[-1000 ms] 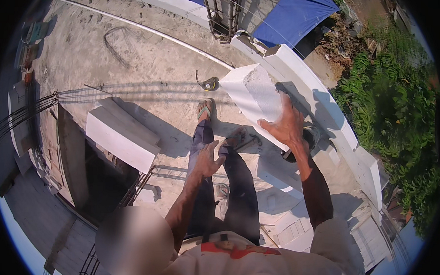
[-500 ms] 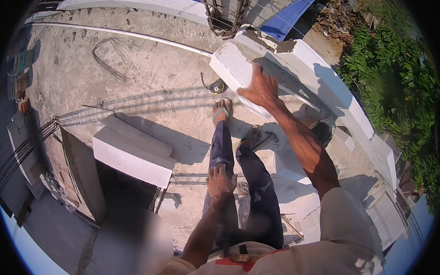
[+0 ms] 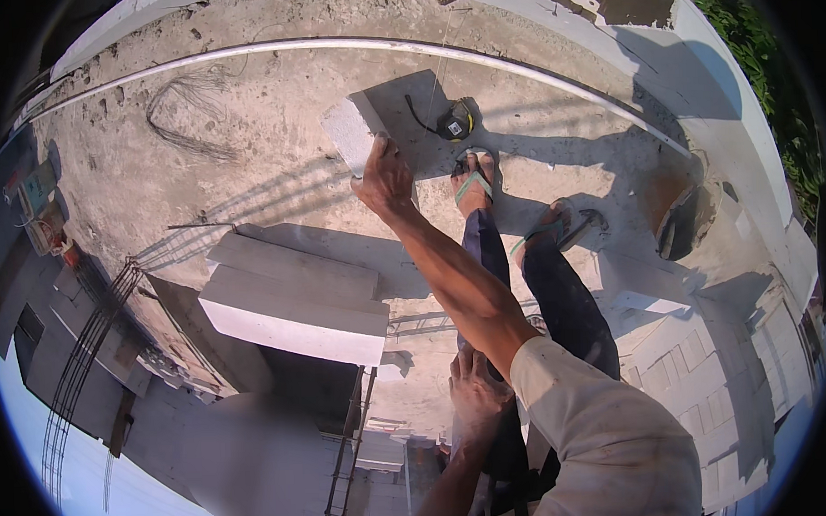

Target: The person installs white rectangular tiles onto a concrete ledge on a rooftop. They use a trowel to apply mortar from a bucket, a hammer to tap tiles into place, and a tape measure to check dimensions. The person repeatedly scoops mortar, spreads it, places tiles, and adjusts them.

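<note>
My right hand [image 3: 385,177] grips a white block [image 3: 354,133] at the upper middle, left of a black-and-yellow tape measure [image 3: 454,118] on the concrete floor; whether the block touches the floor I cannot tell. My left hand [image 3: 480,397] lies on my dark trouser leg with its fingers apart, partly behind my right arm. My feet [image 3: 472,183] are in green sandals, with a hammer [image 3: 587,226] beside the right one. Another stack of white blocks [image 3: 292,321] lies below and left of my right hand.
A white pipe [image 3: 360,43] runs across the top toward a low block wall [image 3: 745,137] at the right. A dark opening [image 3: 299,394] with rebar [image 3: 343,470] is at the lower middle. More rebar [image 3: 97,342] and assorted containers [image 3: 38,203] are at the left.
My right hand has carried the block leftward, away from the wall to beside the tape measure. My left hand has come down onto my leg. The view has shifted.
</note>
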{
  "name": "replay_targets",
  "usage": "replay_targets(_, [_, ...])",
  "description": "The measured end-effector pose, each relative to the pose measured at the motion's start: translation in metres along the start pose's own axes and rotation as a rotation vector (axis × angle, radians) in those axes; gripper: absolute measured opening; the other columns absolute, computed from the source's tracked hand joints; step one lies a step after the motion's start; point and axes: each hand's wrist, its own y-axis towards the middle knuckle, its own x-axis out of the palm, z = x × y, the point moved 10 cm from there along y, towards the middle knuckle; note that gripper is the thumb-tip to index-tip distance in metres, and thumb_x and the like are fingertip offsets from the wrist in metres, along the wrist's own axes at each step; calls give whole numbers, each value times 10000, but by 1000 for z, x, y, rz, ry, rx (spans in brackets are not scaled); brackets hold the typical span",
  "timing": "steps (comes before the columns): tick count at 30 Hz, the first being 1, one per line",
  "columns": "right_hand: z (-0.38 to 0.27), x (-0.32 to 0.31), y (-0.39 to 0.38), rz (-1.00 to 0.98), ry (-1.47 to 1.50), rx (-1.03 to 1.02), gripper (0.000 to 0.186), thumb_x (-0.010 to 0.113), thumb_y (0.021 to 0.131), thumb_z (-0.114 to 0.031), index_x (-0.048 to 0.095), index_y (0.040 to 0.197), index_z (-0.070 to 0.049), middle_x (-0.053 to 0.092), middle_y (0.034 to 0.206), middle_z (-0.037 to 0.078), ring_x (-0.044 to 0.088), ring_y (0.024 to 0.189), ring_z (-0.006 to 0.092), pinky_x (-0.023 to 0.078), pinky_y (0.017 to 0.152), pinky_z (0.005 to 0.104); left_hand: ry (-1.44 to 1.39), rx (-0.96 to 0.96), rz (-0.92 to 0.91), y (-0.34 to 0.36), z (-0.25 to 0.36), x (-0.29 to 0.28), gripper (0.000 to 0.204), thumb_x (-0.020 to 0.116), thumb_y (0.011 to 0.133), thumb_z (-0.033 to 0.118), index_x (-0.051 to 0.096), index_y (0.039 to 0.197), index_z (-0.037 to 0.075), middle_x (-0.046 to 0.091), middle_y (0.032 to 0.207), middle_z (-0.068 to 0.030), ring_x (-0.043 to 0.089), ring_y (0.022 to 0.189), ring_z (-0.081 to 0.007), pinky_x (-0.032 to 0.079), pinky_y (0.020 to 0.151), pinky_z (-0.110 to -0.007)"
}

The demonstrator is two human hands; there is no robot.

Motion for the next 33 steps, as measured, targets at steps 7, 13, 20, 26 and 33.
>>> replay_targets(7, [30,16,-4,-212,-242,15,1081,869,787,-321,225,1575,44,544,1327,210,634,1155,377,589,822,551,-187,-208,-86,-15,-54,40,525,728,815,276,667,1317,132,614,1404,-131,579,1263,-417,525,1007,-507])
replay_targets(13, [144,-51,-71,-362,-139,102,632,745,871,-351,539,1352,4,665,1242,220,676,1172,368,544,899,595,116,-60,-47,6,18,3,485,768,837,337,683,1256,107,642,1331,-111,606,1258,-361,530,994,-490])
replay_targets(20, [340,-217,-337,-635,-133,753,641,664,915,-389,529,1437,-42,586,1421,233,529,1369,440,461,1093,574,287,-28,-70,13,62,-2,416,777,848,299,707,1209,104,679,1290,-107,646,1209,-359,521,995,-496])
replay_targets(26, [274,-267,-448,-292,304,623,757,725,860,-367,480,1517,-80,448,1539,272,399,1445,516,389,1158,610,530,145,-83,18,79,4,379,749,872,300,712,1206,125,693,1271,-102,653,1201,-347,518,997,-491])
replay_targets(33, [282,-283,-462,85,402,769,538,779,844,-296,625,1313,-83,567,1329,201,545,1241,433,523,978,543,807,240,-123,25,144,23,400,731,884,319,715,1216,97,697,1288,-107,633,1247,-327,508,1025,-463])
